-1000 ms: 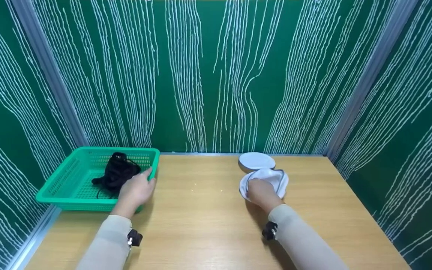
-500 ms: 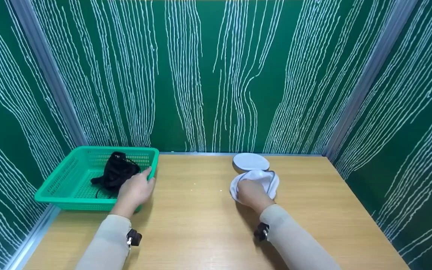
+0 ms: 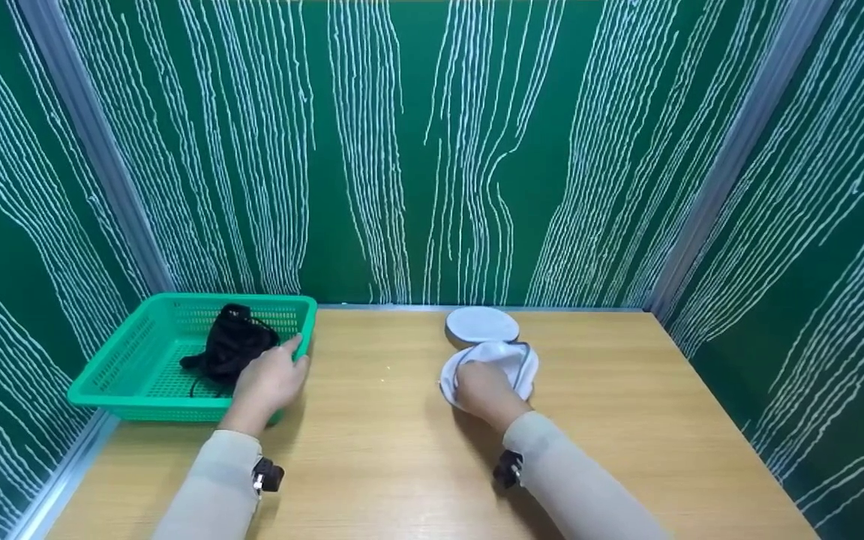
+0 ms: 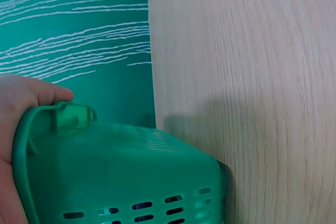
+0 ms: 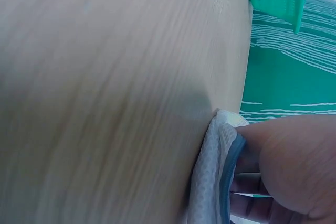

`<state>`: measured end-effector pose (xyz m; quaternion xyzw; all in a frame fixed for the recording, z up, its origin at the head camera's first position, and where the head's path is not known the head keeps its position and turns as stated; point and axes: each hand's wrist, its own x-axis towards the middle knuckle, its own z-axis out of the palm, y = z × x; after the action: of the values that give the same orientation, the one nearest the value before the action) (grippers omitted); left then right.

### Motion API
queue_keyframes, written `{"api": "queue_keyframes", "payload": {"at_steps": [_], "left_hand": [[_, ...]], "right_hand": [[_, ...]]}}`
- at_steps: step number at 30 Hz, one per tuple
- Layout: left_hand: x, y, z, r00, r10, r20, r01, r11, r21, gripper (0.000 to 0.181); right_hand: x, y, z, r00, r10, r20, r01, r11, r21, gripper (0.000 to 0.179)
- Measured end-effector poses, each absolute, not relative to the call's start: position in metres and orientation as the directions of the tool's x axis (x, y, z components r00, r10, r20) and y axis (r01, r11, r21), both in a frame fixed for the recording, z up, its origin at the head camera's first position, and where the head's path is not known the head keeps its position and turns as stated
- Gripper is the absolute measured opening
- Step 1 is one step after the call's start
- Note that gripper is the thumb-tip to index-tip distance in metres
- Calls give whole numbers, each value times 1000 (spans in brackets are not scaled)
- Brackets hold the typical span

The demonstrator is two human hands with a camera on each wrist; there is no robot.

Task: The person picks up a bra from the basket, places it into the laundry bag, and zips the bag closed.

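Observation:
In the head view, my left hand (image 3: 271, 379) grips the right rim of a green plastic basket (image 3: 139, 409), its index finger stretched along the edge. The left wrist view also shows that hand over the basket rim (image 4: 31, 121). A crumpled black cloth item with thin cords (image 3: 233, 349) lies inside the basket. My right hand (image 3: 486, 390) holds a white mesh pouch with grey trim (image 3: 518, 367), its fingers tucked into the opening. An oval white lid-like part (image 3: 482, 325) lies flat behind it, adjoining its far edge. Curled fingers (image 5: 252, 208) show behind the trim in the right wrist view.
The wooden table (image 3: 394, 457) stretches between and in front of the hands. A few tiny white specks (image 3: 388, 368) lie left of the pouch. Green panels with white wavy lines (image 3: 432, 150) stand around the table's back and sides.
My right hand has slid the pouch and its oval part left across the table, over some of the white specks. My left hand and the basket have hardly moved.

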<state>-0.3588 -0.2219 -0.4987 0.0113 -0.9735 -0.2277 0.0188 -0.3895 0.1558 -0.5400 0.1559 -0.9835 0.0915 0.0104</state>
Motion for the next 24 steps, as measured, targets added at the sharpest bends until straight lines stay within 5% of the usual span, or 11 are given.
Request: {"api": "queue_keyframes", "payload": {"at_steps": [11,24], "left_hand": [[-360,-221,-498,-999,-25,44,-2,892,452,62],[-359,-221,-499,-999,-29,34,-10,888,460,61]], "right_hand": [[-387,139,-543,-933,-342,108,-354,927,-123,15],[-383,109,-543,-965,-257,-54,-243,951,-189,8]]}}
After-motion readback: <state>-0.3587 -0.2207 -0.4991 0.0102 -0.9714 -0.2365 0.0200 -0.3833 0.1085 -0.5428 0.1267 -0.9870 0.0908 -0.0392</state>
